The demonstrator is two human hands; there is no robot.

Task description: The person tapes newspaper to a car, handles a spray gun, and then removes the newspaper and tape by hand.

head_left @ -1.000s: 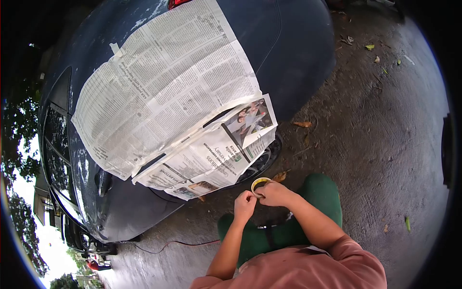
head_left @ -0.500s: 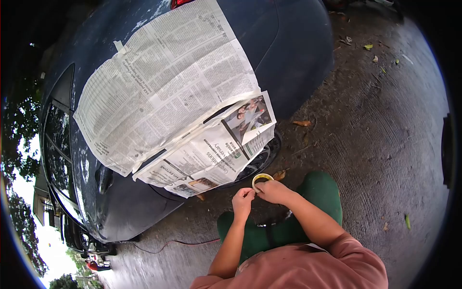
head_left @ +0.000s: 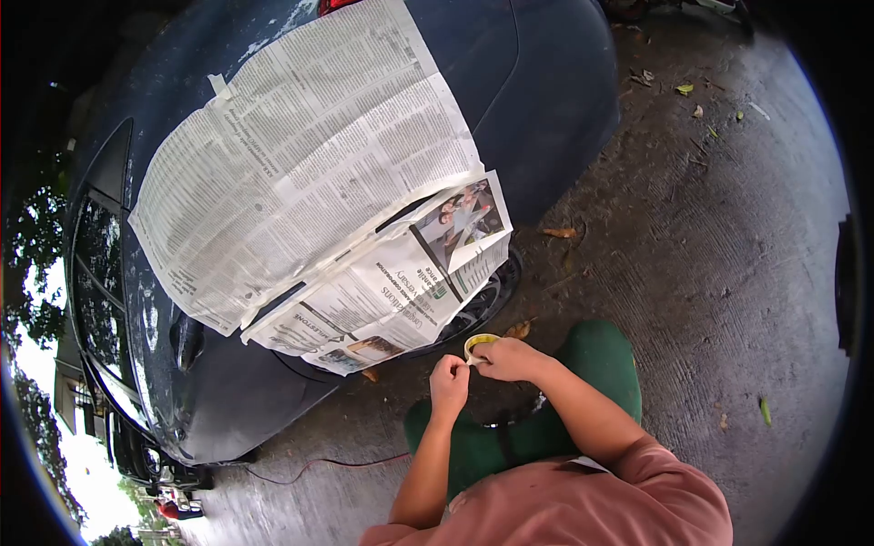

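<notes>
My right hand (head_left: 512, 360) is closed on a roll of masking tape (head_left: 472, 342), its yellow inner ring facing up. Close beside it, my left hand (head_left: 449, 386) pinches the tape's pale loose end, the fingertips almost meeting those of the right. Both hands are above my lap, just short of the car's wheel. Past them, a large newspaper sheet (head_left: 300, 164) covers part of the dark blue car (head_left: 555, 100). Below that, a second newspaper sheet (head_left: 364, 305) with printed photos hangs over the wheel area. A strip of dark paint shows between the two sheets.
The wheel (head_left: 482, 305) partly shows under the lower newspaper. A thin reddish cable (head_left: 328, 461) runs along the concrete ground (head_left: 710, 273) to the left. Fallen leaves (head_left: 559, 233) lie about. In the far lower left, a person in red (head_left: 169, 510) is near another vehicle.
Both hands and the tape roll have shifted slightly left in view, and the roll has tilted. The whole scene has also slid a little left. The newspaper sheets stay in place on the car.
</notes>
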